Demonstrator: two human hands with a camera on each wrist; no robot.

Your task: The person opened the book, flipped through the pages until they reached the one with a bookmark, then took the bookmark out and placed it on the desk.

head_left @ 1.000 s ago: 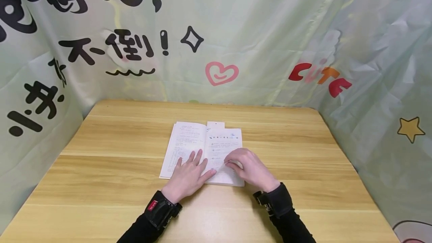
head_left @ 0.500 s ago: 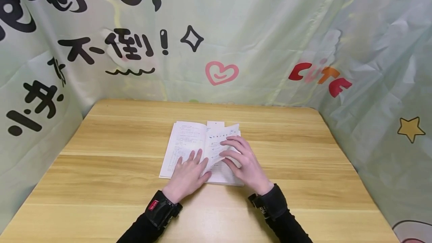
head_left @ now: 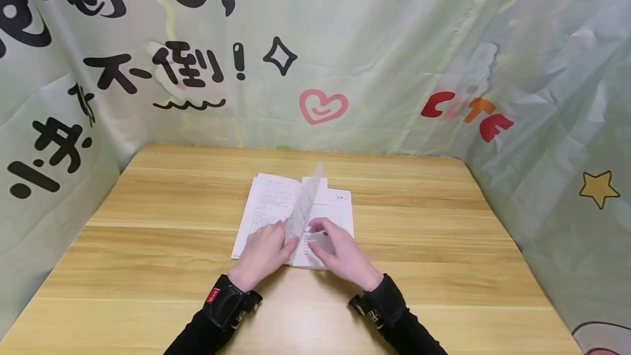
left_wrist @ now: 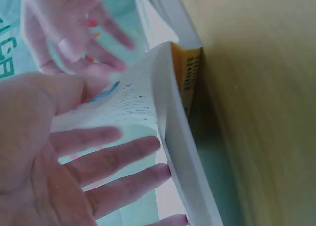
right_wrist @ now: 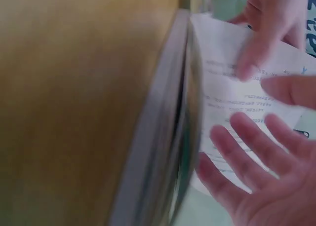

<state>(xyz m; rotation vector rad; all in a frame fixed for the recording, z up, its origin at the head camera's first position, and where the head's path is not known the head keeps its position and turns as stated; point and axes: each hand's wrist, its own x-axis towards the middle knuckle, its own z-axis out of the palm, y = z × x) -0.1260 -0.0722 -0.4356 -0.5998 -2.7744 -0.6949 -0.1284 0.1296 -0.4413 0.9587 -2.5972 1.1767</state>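
An open book with printed white pages lies on the wooden table. One page stands almost upright from the spine, leaning over towards the left half. My left hand is at the book's lower left, its thumb against the right side of this page and its fingers behind it; in the left wrist view those fingers are spread out. To the right of the raised page hovers my right hand, fingers loosely curved and apart, with nothing held. The right wrist view shows its fingertips before the printed sheet.
A small white card or tab sticks out beyond the book's far edge. The wooden table extends around the book, and a pale printed cloth hangs behind it and along both sides.
My right hand has lifted the right-hand page, swung it leftwards and let go of it. My left hand, earlier flat on the book, now has its thumb over the raised page.
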